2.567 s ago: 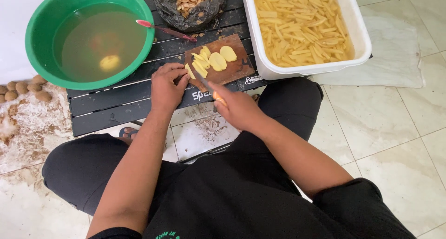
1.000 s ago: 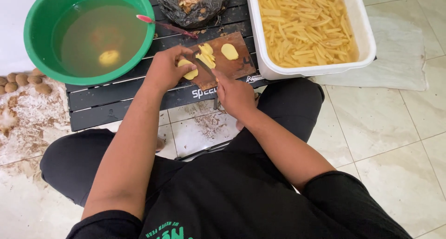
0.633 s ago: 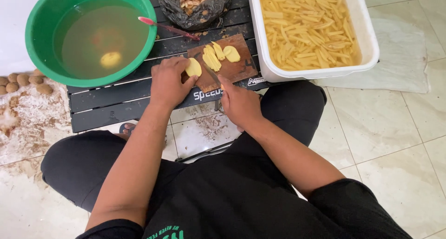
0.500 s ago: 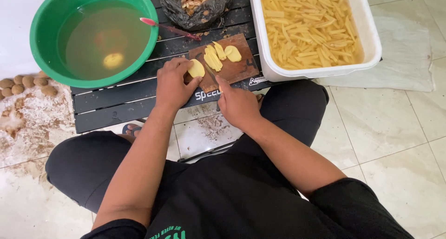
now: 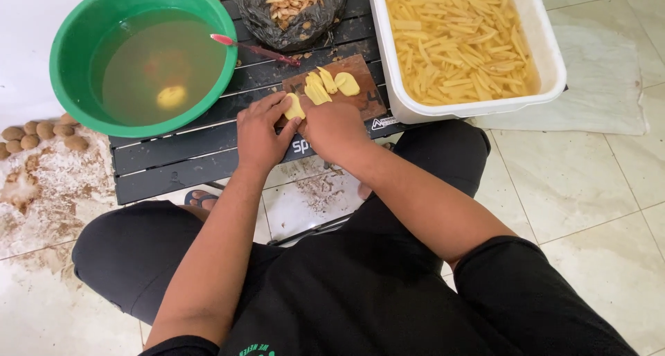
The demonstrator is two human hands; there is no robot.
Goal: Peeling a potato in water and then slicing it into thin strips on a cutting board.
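Wooden cutting board (image 5: 360,100), left hand (image 5: 260,131) fingers pinching potato slice (image 5: 294,107), right hand (image 5: 334,127) grip hidden, white tub (image 5: 540,44) beside.

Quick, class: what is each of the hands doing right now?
Left hand: fingers pressed on a potato slice.
Right hand: closed; the knife cannot be seen.

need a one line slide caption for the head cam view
Left hand steadies a potato slice on a wooden cutting board beside the right hand, between a green basin and a white tub of cut potato sticks.
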